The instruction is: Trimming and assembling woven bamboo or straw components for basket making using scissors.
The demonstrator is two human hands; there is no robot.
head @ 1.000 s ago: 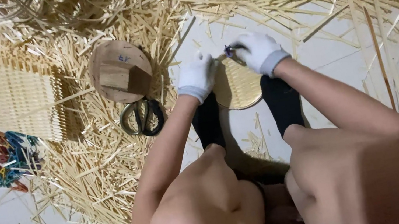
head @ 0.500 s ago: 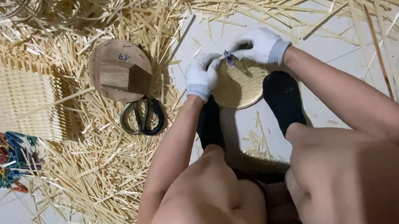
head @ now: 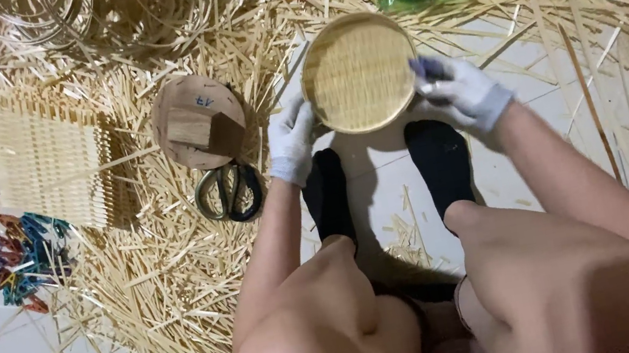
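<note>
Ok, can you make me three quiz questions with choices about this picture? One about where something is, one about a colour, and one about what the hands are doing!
1. Where do the scissors lie?
A. just below the round brown disc
B. inside the green bag
C. on the person's knee

2. What colour are the socks?
A. white
B. black
C. red

3. How is the round woven tray held?
A. lying flat, untouched
B. by one hand only
C. between both gloved hands

Answers: 1 A, they sit under the disc on the straw. 2 B, both feet look black. 3 C, the left hand and right hand grip opposite edges.
</note>
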